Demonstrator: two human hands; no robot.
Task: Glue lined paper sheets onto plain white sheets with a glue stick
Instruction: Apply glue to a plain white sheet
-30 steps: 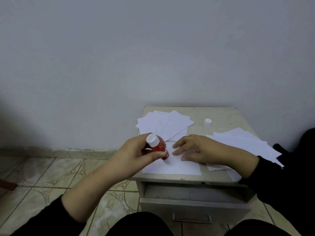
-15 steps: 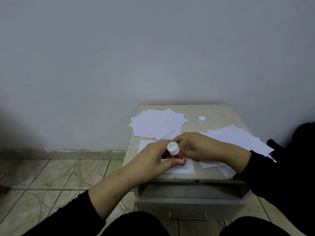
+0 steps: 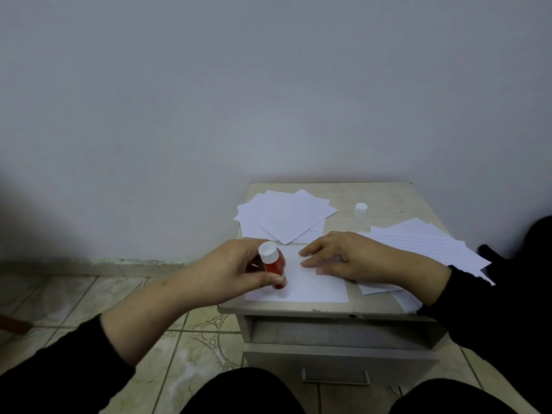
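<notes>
Left hand (image 3: 230, 271) grips the red glue stick (image 3: 275, 268), tilted, its lower end on the white sheet (image 3: 313, 286) at the cabinet's (image 3: 385, 198) front edge; I see my right hand (image 3: 343, 258) flat on that sheet, fingers straight. Behind lies a plain sheet stack (image 3: 283, 216), right a lined stack (image 3: 418, 243), between them the white cap (image 3: 360, 209).

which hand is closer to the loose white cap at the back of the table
Right. The right hand rests flat on the white sheet just in front of the cap; the left hand, with the glue stick, is further left.
</notes>
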